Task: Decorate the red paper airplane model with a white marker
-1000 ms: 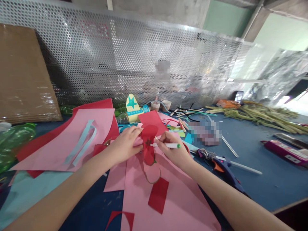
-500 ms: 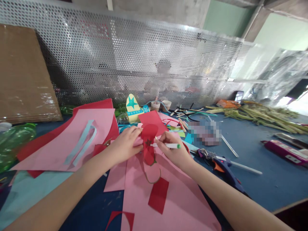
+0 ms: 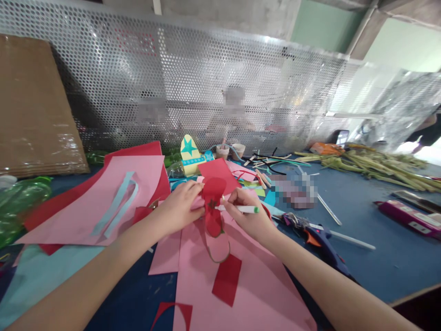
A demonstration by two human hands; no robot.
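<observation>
A red paper cutout (image 3: 214, 223) with a rounded end is pinched at its left edge by my left hand (image 3: 182, 204), fingers closed on it. A dark flower-like mark (image 3: 212, 203) shows on the cutout. My right hand (image 3: 251, 214) grips a white marker (image 3: 243, 209) with a green end; its tip is at the mark, and I cannot tell whether it touches. Below the cutout shows a pink rounded piece (image 3: 219, 250) with a dark outlined edge. Underneath lies a large pink sheet (image 3: 265, 285), with a small red rectangle (image 3: 227, 279) on it.
A hot glue gun (image 3: 324, 246) lies right of my right hand. Pink paper (image 3: 138, 202) with blue strips and a green bottle (image 3: 22, 207) are at the left. A purple box (image 3: 408, 218) and plant stalks (image 3: 375, 163) lie right. Perforated sheeting (image 3: 193, 78) stands behind.
Both hands, the marker and the cutout stay almost in place. At the far right edge, a person's dark-clothed figure has shifted.
</observation>
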